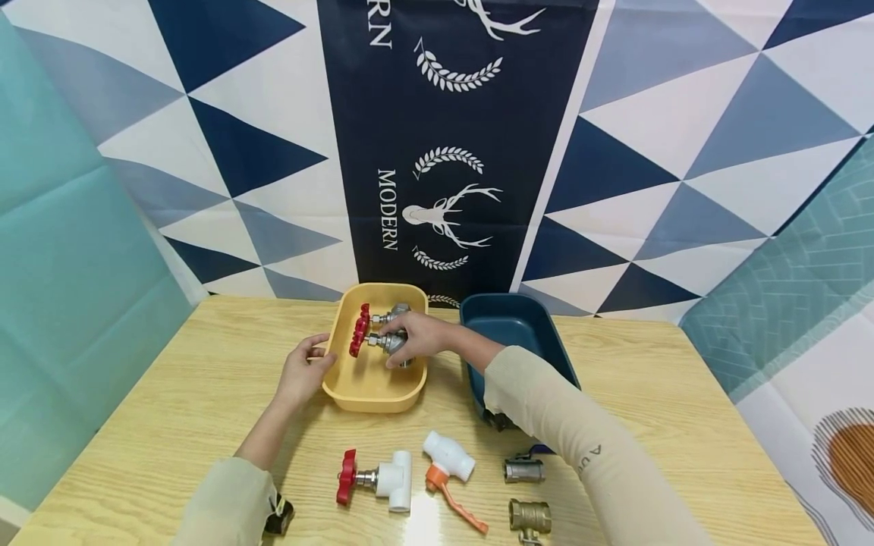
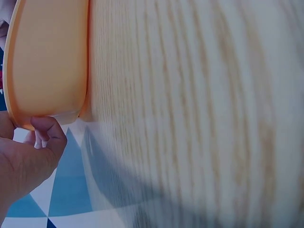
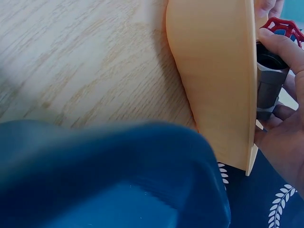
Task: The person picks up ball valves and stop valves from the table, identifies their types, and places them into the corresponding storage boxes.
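Note:
My left hand (image 1: 305, 372) holds the left rim of a yellow plastic bin (image 1: 374, 403); in the left wrist view its thumb and fingers (image 2: 51, 133) pinch the bin's edge. My right hand (image 1: 425, 335) reaches into the bin from the right. It grips a silver metal gate valve (image 1: 387, 342) with a red handwheel (image 1: 356, 338). Behind it in the bin lies a second silver valve (image 1: 399, 309), also with a red handwheel (image 1: 365, 310). In the right wrist view the gripped valve's dark open end (image 3: 270, 61) shows beside the bin wall.
To the right stands a dark blue bin (image 1: 508, 324), partly behind my right sleeve. Along the table front lie a white valve with a red handwheel (image 1: 394, 481), a white valve with an orange lever (image 1: 448, 457), a small silver valve (image 1: 524, 470) and a brass valve (image 1: 530, 516).

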Motion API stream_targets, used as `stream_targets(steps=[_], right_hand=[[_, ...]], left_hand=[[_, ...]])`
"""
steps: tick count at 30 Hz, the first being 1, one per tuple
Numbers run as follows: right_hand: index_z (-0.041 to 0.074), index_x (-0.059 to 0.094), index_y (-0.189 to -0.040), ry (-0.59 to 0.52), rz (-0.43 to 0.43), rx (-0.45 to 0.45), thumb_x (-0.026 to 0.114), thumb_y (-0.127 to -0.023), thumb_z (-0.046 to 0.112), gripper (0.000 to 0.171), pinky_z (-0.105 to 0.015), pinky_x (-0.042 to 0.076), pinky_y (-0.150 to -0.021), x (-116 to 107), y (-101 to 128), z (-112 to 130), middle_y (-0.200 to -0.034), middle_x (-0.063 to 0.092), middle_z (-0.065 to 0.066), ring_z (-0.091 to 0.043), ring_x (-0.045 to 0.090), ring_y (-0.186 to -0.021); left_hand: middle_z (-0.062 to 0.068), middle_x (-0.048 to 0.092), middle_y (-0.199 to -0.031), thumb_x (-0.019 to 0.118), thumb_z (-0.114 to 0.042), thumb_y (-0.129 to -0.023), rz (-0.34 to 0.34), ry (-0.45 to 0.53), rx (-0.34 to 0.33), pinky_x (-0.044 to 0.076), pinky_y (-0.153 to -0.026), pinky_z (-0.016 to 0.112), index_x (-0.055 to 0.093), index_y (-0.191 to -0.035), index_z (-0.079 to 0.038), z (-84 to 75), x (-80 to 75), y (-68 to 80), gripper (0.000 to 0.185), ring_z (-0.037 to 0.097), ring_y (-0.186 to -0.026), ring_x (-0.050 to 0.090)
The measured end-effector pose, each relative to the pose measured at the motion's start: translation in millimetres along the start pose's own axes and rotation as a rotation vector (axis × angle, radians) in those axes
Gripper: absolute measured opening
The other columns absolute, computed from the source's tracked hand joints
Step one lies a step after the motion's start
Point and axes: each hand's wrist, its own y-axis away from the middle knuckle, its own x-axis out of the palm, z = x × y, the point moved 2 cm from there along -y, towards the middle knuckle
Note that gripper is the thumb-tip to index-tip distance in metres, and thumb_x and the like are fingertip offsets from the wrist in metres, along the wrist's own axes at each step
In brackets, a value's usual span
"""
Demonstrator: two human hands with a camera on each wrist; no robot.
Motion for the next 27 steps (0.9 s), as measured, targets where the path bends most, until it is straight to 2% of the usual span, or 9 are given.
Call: stream_targets(steps=[17,27], right_hand=[[0.010,0.062,-0.121,0.038,0.002,0.025,0.079,-0.074,0.029,0.054,-0.018,0.044,-0.077,1,-8,-2,-0.119,0.060,-0.004,-0.011,0.049,-0.095],[0.007,0.061,-0.121,0.023,-0.012,0.025,0.080,-0.073,0.026,0.055,-0.018,0.042,-0.075,1,-12,-3,-0.116,0.061,-0.006,-0.012,0.047,-0.093]], left_hand=[[0.014,0.048,-0.107,0.054,-0.012,-0.093,-0.006,0.007,-0.001,0.052,-0.073,0.027,0.045,-0.135,-0.004,-0.6,0.0,1.3,0.044,0.014,-0.083,0.052],[0.014,0.048,-0.106,0.054,-0.012,-0.093,-0.010,0.002,-0.003,0.052,-0.073,0.027,0.045,-0.135,-0.004,-0.8,0.5,1.2,0.044,0.014,-0.084,0.051]])
